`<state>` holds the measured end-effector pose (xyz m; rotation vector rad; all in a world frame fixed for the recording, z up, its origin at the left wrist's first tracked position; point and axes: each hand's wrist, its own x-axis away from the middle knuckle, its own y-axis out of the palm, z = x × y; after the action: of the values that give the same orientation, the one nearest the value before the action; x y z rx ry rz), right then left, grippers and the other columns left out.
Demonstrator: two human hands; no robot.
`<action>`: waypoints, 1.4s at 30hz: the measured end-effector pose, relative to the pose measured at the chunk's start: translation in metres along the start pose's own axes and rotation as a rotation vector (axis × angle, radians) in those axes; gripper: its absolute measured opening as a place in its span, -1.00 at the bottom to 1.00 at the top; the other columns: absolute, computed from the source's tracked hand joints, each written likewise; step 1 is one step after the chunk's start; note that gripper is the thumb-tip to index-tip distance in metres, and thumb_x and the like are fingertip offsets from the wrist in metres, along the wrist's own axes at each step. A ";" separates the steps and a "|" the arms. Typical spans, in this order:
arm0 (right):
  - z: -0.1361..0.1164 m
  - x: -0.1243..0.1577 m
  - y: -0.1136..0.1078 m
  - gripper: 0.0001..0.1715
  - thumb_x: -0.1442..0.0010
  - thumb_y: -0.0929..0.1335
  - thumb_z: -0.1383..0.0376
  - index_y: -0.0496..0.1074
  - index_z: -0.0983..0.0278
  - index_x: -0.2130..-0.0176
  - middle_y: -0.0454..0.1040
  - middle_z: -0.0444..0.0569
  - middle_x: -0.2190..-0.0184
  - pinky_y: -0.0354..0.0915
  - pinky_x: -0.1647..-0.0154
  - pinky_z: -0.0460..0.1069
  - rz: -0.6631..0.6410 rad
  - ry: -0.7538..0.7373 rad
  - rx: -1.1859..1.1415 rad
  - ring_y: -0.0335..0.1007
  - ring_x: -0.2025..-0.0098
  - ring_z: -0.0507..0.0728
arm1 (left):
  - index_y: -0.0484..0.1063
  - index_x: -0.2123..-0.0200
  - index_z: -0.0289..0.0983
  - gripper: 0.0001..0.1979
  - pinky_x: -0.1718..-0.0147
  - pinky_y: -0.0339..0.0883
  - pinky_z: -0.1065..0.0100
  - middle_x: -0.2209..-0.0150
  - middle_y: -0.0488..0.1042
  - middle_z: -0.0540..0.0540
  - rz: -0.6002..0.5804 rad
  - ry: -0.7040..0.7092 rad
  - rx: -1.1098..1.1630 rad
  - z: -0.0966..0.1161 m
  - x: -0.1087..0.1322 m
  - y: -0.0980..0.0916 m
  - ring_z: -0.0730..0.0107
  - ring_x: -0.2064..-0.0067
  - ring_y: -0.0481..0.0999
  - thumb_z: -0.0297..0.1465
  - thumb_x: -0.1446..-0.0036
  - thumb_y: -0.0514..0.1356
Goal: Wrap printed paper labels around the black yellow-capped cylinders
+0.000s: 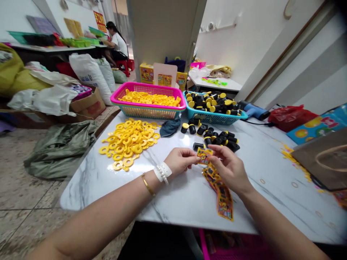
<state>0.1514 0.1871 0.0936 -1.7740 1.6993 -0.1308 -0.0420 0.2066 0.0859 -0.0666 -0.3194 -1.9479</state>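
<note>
Packet strip (217, 184), apparently one, pinched by nearly closed left hand (179, 160) and right hand (229, 168).

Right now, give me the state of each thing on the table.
Printed yellow packet, held up
Left hand, pinching it
Right hand, pinching it
Packet strip, on the table
Pink basket, holding yellow rings
Teal basket, holding capped black cylinders
Loose yellow rings, heaped
Loose black cylinders, scattered

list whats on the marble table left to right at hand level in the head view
yellow plastic rings, left hand, printed yellow packet, right hand, yellow scraps, brown bag
</note>
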 end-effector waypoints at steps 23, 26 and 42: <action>-0.006 -0.028 0.029 -0.56 -0.38 0.23 0.19 0.23 0.25 0.53 0.22 -0.17 0.60 0.05 0.49 -0.06 0.050 -0.255 0.254 0.15 0.54 0.01 | 0.61 0.46 -0.32 -0.75 0.43 0.23 0.42 0.45 0.53 -0.09 0.366 0.315 -0.014 0.003 0.005 0.001 0.47 0.43 0.37 -0.23 0.13 0.42; -0.011 -0.036 0.027 -0.59 -0.37 0.24 0.21 0.28 0.25 0.50 0.26 -0.15 0.58 0.09 0.46 -0.07 0.001 -0.313 0.223 0.20 0.51 0.02 | 0.61 0.48 -0.34 -0.70 0.55 0.05 0.44 0.63 0.38 0.01 0.326 0.177 0.046 0.010 0.005 -0.003 0.55 0.55 0.22 -0.20 0.18 0.44; 0.007 -0.047 0.015 -0.67 -0.24 0.37 0.11 0.51 0.23 0.07 0.60 -0.03 0.22 0.36 0.25 -0.01 -0.183 -0.015 -0.058 0.51 0.25 0.13 | 0.65 0.38 -0.36 -0.73 0.58 0.01 0.44 0.72 0.28 0.08 0.335 0.094 -0.172 0.014 -0.002 -0.013 0.59 0.63 0.12 -0.26 0.08 0.33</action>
<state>0.1353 0.2341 0.0978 -1.9671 1.5426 -0.1486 -0.0542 0.2161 0.0963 -0.1319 -0.0717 -1.6356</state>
